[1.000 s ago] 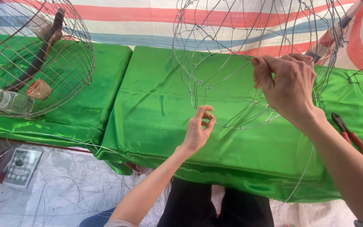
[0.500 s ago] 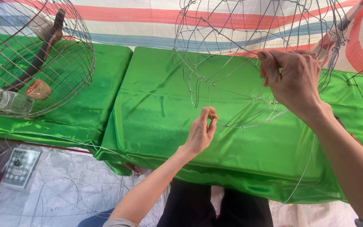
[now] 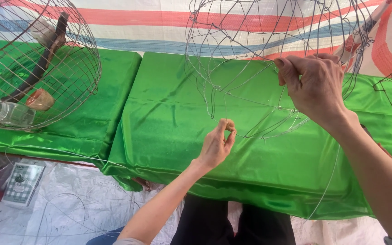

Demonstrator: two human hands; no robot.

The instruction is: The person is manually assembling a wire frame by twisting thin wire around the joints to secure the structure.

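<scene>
Since the look a second back, my right hand (image 3: 316, 88) has lifted a little and drawn in toward the middle of the half-built wire frame (image 3: 259, 68), while my left hand (image 3: 216, 145) has climbed from lower down to sit just under the frame's bottom loop; I read that as a loose strand being pulled taut between the two hands. The frame stands on the green cloth (image 3: 169, 122) toward the far edge of the middle table, its open dome of thin silver wire rising past the top of the view. My right fingers are closed narrow on one of its horizontal wires, knuckles toward me, so the pinch point itself is hidden behind the hand. My left thumb and forefinger are pinched together into a small ring; a thin wire seems to run up from them to the frame, though it is too fine for me to be sure it is held. A long loose wire (image 3: 325, 186) hangs past the near edge of the cloth below my right forearm. On the neighbouring table to the left sits a finished round cage (image 3: 75, 72) with a glass jar (image 3: 10, 113) and a small clay cup (image 3: 39, 99) inside.
</scene>
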